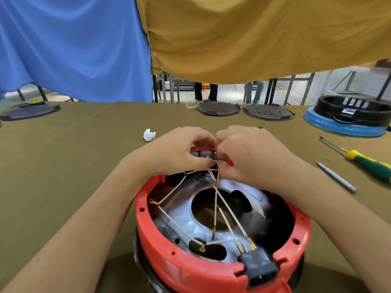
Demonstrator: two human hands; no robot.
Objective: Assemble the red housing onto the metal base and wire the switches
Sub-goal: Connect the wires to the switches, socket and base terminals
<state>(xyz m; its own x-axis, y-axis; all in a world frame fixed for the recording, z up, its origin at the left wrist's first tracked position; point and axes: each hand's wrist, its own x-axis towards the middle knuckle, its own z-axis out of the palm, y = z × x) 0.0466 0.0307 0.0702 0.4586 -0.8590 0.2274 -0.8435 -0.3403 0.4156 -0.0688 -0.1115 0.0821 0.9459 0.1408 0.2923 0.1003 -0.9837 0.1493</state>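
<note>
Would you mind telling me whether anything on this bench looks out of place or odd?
One small thing: a crumpled white scrap lies loose on the cloth-covered table, left of the hands and beyond the red housing. Inside the housing, several white wires end in unattached terminals, which fits unfinished wiring, not damage.

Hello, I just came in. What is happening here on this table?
A person is wiring a round red housing that sits on a metal base. Both hands work at its far rim: the left hand and the right hand pinch thin white wires there. Other wires already run to a black socket at the near rim. A screwdriver and a metal rod lie unused on the right.
</note>
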